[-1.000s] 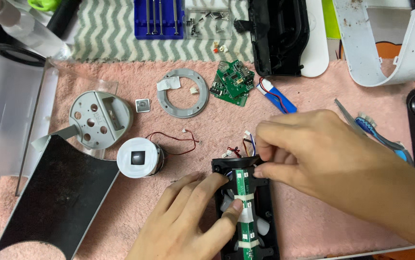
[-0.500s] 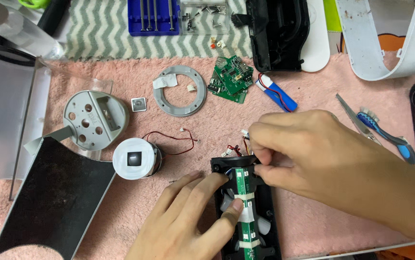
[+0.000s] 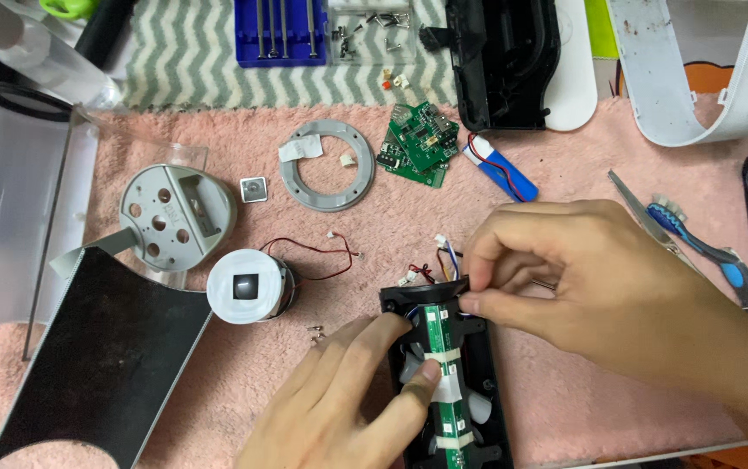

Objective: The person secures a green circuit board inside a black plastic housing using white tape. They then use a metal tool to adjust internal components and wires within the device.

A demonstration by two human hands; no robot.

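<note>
A black plastic frame [image 3: 489, 395] lies on the pink towel at bottom centre, with a narrow green circuit strip [image 3: 435, 328] taped along it. My left hand [image 3: 339, 404] holds the frame from the left, thumb pressed on the white tape. My right hand [image 3: 600, 287] comes in from the right and pinches the frame's top edge next to thin red, blue and white wires with small plugs [image 3: 440, 245].
On the towel lie a white round motor unit [image 3: 248, 285] with red wires, a grey round housing [image 3: 176, 215], a grey ring [image 3: 326, 165], a green circuit board [image 3: 419, 142], a blue battery [image 3: 503, 169], tweezers and a toothbrush [image 3: 704, 247]. A blue screwdriver case [image 3: 280, 30] is behind. A black panel [image 3: 96, 365] is at left.
Both hands stay on the black frame. My right hand's fingers have shifted slightly at the top edge; the view has drifted a little.
</note>
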